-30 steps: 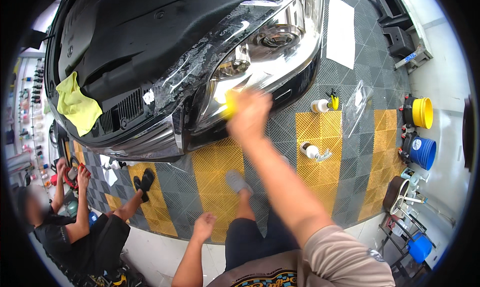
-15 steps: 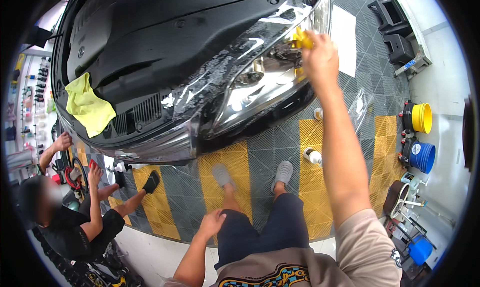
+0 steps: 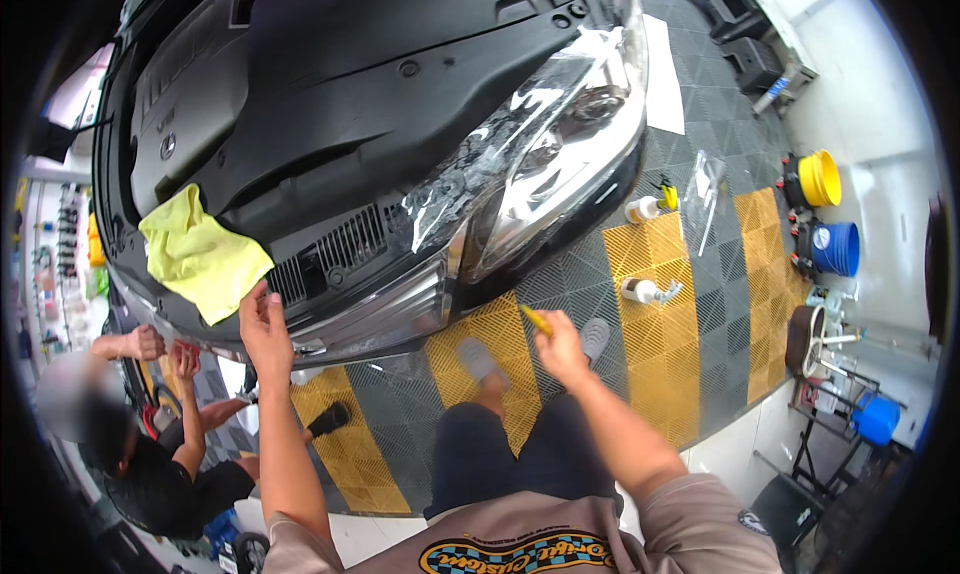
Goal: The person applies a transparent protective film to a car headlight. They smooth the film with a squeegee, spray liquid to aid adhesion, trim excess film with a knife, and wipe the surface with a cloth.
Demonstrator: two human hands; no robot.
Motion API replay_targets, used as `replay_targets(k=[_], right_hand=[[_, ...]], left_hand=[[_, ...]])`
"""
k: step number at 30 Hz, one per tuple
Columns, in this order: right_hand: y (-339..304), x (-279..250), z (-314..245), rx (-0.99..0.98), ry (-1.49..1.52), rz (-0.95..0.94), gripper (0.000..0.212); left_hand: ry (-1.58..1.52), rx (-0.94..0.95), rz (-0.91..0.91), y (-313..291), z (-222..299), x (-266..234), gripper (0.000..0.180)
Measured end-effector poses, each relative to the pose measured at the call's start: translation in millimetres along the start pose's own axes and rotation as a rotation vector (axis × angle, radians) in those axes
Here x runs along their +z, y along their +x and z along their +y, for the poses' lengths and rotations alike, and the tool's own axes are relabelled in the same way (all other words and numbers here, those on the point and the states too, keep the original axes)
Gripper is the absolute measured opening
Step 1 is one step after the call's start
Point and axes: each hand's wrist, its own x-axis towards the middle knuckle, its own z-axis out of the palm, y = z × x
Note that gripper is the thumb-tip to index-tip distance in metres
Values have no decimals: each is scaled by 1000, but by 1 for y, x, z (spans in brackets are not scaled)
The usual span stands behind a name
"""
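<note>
A yellow-green cloth point(image 3: 205, 254) lies rumpled over the front edge of the car's open engine bay. My left hand point(image 3: 264, 332) is at its lower right corner, fingertips closed together on the cloth's edge. Low in front of the bumper, my right hand point(image 3: 562, 346) is closed around a small yellow squeegee point(image 3: 536, 320), whose thin end points out toward the car. Clear, wrinkled film point(image 3: 470, 174) is spread over the fender edge and headlight point(image 3: 575, 154), with wet-looking patches under it.
A white spray bottle point(image 3: 643, 210) with a yellow head and a white pump bottle point(image 3: 640, 291) lie on the tiled floor to the right. Yellow point(image 3: 820, 179) and blue buckets point(image 3: 835, 249) line the right wall. At left, a co-worker point(image 3: 150, 444) crouches by the bumper.
My right hand has come down from the headlight toward me, still with the squeegee. My left hand has risen from beside my thigh to the cloth. The view has shifted.
</note>
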Motion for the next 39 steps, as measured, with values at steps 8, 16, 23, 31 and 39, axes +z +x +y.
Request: replay_targets(k=[8, 16, 23, 31, 39], right_hand=[[-22, -164, -188, -337, 253, -107, 36], [-34, -239, -261, -1043, 388, 109, 20], [28, -332, -121, -716, 480, -225, 42], [58, -321, 349, 652, 314, -89, 52], [41, -226, 558, 787, 461, -75, 79]], left_hand=[[-599, -273, -617, -107, 68, 157, 23], [-1161, -940, -607, -155, 161, 306, 43], [-1437, -1288, 0, -113, 172, 362, 46], [-897, -994, 120, -142, 164, 384, 28], [195, -324, 221, -95, 56, 243, 70]])
